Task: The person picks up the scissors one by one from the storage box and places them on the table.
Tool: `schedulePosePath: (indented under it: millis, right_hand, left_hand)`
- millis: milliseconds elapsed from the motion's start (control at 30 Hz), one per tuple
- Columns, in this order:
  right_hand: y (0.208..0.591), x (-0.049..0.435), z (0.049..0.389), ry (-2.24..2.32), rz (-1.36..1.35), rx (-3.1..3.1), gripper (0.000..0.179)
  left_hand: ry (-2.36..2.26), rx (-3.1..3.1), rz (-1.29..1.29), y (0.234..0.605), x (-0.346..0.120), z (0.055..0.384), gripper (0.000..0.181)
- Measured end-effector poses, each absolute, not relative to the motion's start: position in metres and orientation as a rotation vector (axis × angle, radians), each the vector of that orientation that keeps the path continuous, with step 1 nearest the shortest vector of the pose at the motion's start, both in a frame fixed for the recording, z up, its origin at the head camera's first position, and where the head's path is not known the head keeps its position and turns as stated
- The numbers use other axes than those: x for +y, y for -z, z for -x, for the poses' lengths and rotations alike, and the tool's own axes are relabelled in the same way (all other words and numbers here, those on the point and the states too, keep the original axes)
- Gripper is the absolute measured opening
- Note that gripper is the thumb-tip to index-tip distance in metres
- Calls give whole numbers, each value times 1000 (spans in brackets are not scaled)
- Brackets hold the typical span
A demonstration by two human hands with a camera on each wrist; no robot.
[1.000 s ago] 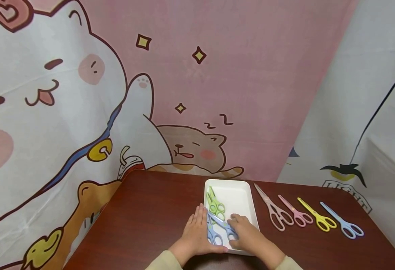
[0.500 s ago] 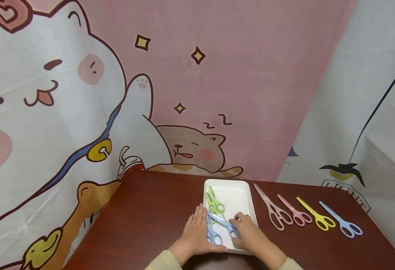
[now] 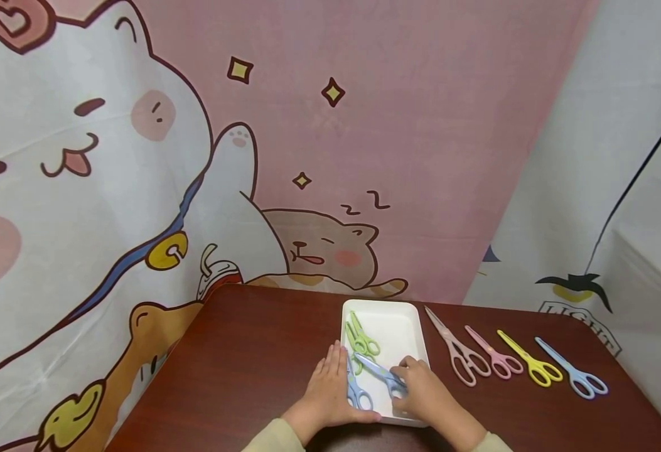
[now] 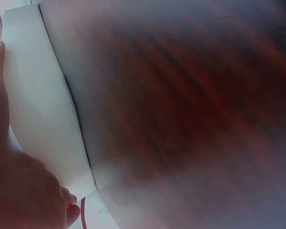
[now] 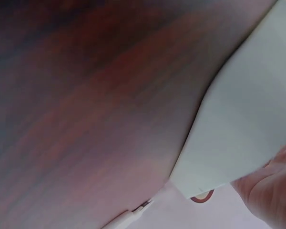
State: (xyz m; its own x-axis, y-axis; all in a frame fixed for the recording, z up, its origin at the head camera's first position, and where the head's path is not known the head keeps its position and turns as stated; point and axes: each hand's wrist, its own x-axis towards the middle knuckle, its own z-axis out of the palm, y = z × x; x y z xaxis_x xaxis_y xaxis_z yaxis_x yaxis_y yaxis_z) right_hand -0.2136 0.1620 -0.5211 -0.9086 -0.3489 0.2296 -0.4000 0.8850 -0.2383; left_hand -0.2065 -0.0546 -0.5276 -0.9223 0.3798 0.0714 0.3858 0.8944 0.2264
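My right hand (image 3: 425, 392) reaches into a white tray (image 3: 402, 323) and holds the handle of light-blue scissors (image 3: 382, 373), whose blades point up and left. The curled fingers partly cover the handle. Along the tray's left side lies my left hand (image 3: 327, 390), fingers straight, thumb stretched along the near rim. A second pair of blue scissors (image 3: 357, 394) sits in the tray beside that hand, partly hidden by it. Green scissors (image 3: 366, 343), apparently two overlapping pairs, lie farther back at the left. Each wrist view shows mostly a white tray wall (image 4: 45, 95) and part of a hand.
Right of the tray, a row of scissors lies on the dark red-brown table (image 3: 262, 351): pale pink-beige (image 3: 456, 345), pink (image 3: 496, 356), yellow (image 3: 530, 361) and blue (image 3: 573, 370). A cloth printed with cartoon animals (image 3: 420, 157) hangs behind.
The blue scissors in my right hand have shifted slightly right, away from the other blue pair, and the upper green pair has turned a little. My left hand has stayed in place.
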Motion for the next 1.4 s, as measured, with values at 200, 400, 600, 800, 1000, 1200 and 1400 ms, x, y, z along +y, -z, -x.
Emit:
schedulePosePath:
  millis: [200,400,600,800,1000,1200,1400]
  right_hand:
    - [516,168,215,-444,-542,-2824,45]
    - [512,170,215,-491,-509,-2819,45]
    - [512,171,217,-528,-474,-2789,46]
    - [510,173,217,-518,-467,-2744,46]
    - [504,180,216,-570,-435,-2733,47]
    - [501,189,217,-610,-412,-2717,48]
    - [498,199,215,-638,-386,-2693,47]
  left_hand:
    - [383,-3034,610,525,-55,205,141]
    - [402,-3040,610,525,-54,205,141]
    - [408,-3038,616,525,-55,205,141]
    - [400,-3034,616,526,-55,205,141]
    - [411,-3038,607,525,-54,204,141]
    - [406,-3024,618,529,-53,207,142]
    - [374,-3004,602,540,-54,211,145]
